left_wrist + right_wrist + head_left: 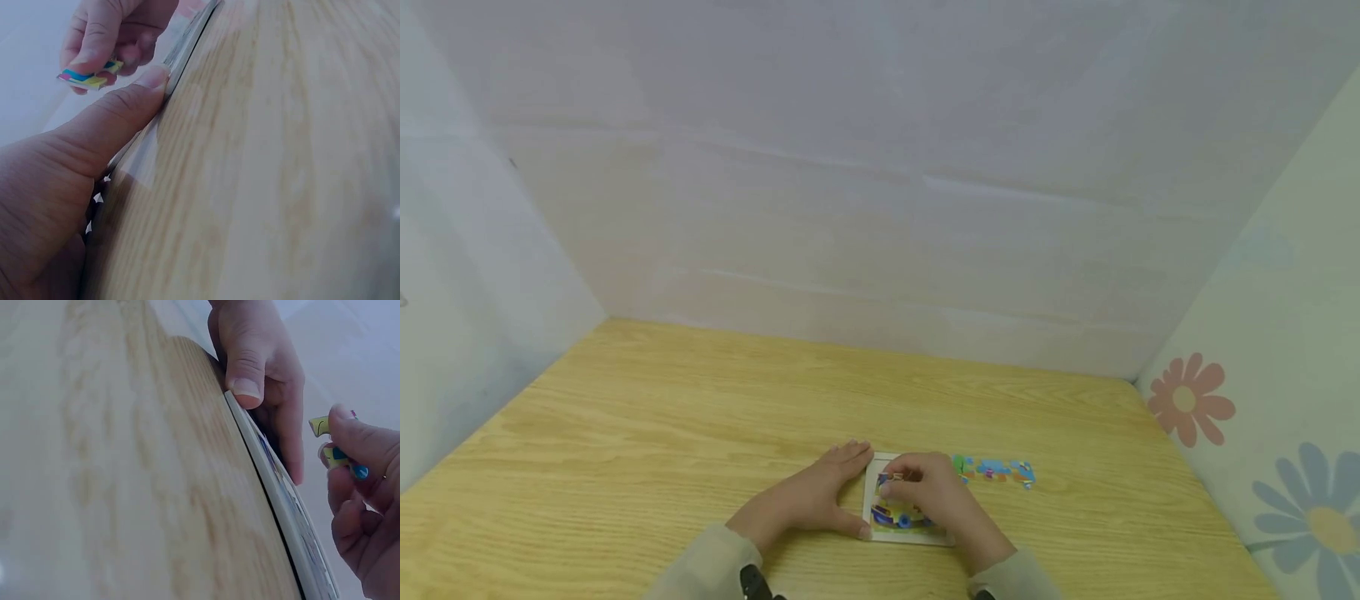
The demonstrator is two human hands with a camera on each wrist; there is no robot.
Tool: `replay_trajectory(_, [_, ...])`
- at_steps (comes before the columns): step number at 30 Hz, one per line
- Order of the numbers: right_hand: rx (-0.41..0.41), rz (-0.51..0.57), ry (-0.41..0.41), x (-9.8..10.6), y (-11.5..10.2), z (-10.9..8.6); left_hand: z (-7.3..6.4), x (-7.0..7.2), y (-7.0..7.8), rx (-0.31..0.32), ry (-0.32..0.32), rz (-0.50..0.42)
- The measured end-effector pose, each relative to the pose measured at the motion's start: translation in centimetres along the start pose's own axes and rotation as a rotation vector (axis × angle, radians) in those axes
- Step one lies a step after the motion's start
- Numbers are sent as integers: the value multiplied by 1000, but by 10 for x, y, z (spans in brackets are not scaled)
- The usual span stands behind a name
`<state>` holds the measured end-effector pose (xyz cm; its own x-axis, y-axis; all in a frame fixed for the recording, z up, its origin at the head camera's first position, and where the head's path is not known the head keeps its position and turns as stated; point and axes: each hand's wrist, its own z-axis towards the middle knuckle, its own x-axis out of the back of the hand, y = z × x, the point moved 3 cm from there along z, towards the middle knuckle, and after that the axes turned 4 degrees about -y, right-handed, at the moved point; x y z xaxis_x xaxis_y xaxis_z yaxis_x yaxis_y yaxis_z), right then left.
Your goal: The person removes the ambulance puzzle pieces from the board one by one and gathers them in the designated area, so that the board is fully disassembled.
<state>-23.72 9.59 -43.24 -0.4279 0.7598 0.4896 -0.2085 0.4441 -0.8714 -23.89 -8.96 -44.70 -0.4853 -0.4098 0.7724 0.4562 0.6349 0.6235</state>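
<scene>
A white-bordered jigsaw puzzle board (913,540) lies on the table, its picture partly filled with purple, yellow and blue pieces. My left hand (816,500) rests against the board's left side, fingers extended near the far corner and thumb at the near corner. Over the board, my right hand (934,493) pinches a small puzzle piece (81,80) between thumb and fingers. That piece shows yellow, blue and a bit of pink, and it is held above the board. My right hand hides part of the board's right side in the head view.
Several loose puzzle pieces (992,469), mostly blue with green and orange, lie just right of the board. The wooden table (700,400) meets a pale back wall and side walls; flowers decorate the right wall (1285,333).
</scene>
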Motion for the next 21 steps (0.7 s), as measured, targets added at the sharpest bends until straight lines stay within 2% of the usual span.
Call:
replay_trajectory(5, [-12, 76, 9, 5, -4, -6, -1, 0, 0, 8, 6, -8])
replay_trajectory(12, [-12, 73, 3, 15, -7, -17, -1, 0, 0, 1, 10, -3])
replay_trajectory(21, [-84, 108, 46, 27, -1, -28, 0, 0, 0, 0, 11, -3])
